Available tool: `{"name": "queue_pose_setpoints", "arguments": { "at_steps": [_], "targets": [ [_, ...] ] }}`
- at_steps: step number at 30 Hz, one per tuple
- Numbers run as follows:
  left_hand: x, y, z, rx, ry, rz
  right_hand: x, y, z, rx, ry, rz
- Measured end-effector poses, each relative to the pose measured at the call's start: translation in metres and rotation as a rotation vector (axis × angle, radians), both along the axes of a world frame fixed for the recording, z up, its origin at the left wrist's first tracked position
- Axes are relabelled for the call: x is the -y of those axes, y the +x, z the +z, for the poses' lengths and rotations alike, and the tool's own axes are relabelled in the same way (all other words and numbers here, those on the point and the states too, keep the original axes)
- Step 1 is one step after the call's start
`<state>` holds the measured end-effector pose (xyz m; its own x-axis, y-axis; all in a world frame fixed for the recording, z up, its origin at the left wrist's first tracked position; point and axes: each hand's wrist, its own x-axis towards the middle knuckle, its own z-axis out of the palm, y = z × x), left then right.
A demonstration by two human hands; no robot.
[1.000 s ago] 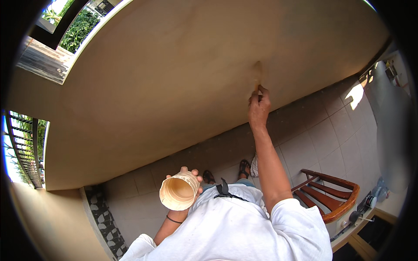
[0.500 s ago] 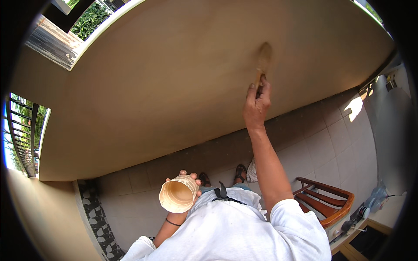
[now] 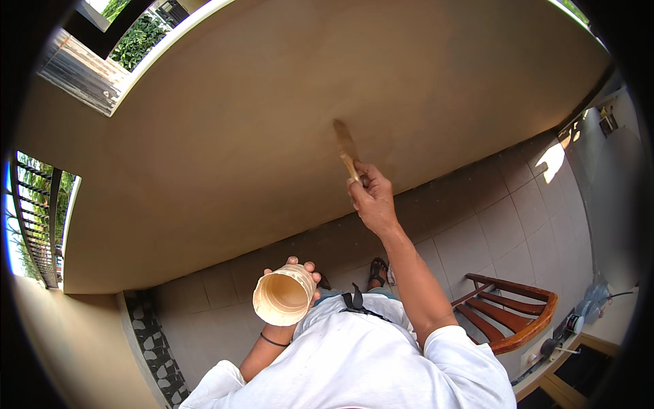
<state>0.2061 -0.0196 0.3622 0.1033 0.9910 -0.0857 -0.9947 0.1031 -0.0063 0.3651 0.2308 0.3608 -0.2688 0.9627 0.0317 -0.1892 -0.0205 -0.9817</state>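
Observation:
A paintbrush [image 3: 349, 162] with a pale wooden handle is gripped in my right hand [image 3: 375, 199]. Its bristles lie against the brown wall [image 3: 225, 136] in front of me, pointing up and slightly left. My left hand [image 3: 315, 275] is wrapped round a cream, paint-smeared plastic cup [image 3: 281, 295] at waist height. The cup's mouth tilts toward me, with pale tan paint coating its inside. Most of the left palm is hidden behind the cup.
A wooden slatted chair [image 3: 511, 312] stands close on my right, beside a ledge holding a clear plastic bottle [image 3: 594, 300]. Grey tiles [image 3: 470, 228] cover the floor below the wall. A strip of dark stone mosaic [image 3: 155, 347] runs along the left, and a metal fence [image 3: 37, 218] shows beyond.
My right hand has swept the paintbrush down and to the left across the wall. The cup in my left hand has barely shifted.

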Motion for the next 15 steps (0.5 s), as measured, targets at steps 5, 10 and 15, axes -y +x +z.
{"name": "queue_pose_setpoints", "arguments": {
  "at_steps": [5, 10, 15],
  "targets": [
    [0.012, -0.005, -0.016, 0.017, 0.026, -0.027, -0.029, 0.01, 0.048, -0.173, 0.087, -0.367],
    [0.01, -0.006, -0.018, -0.007, 0.04, -0.028, -0.041, -0.043, 0.017, 0.242, 0.226, -0.235],
    [0.006, -0.006, -0.02, 0.0, 0.056, -0.019, 0.006, -0.023, -0.006, 0.197, 0.106, 0.086]
  ]
}}
